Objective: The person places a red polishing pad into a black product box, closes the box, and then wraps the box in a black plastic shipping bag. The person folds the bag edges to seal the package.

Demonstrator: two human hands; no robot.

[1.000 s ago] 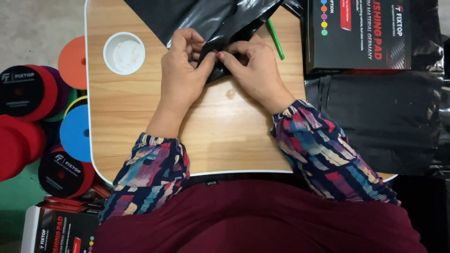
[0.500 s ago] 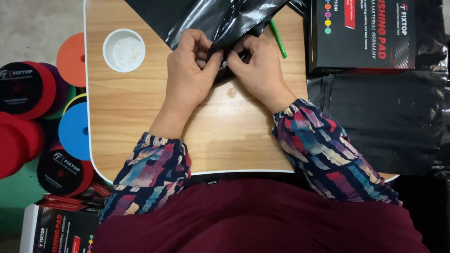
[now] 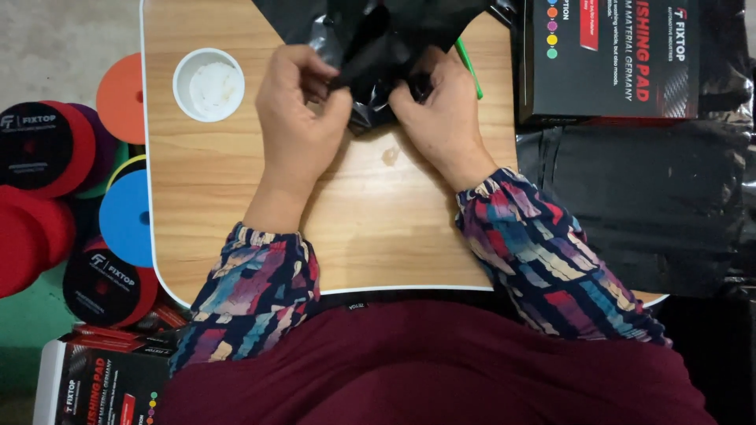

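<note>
A black plastic bag lies crumpled at the far edge of a small wooden table. My left hand pinches the bag's near edge from the left. My right hand grips the same edge from the right, fingers curled into the plastic. Both hands sit close together over the table's far middle. A green pen lies just right of my right hand, partly under the bag.
A white round cup stands on the table's far left. Round foam pads, orange, blue and red, lie on the floor to the left. A dark printed box and flat black bags lie to the right.
Both hands have shifted slightly toward the far edge, bunching the bag's near edge tighter. The camera view has also moved a little.
</note>
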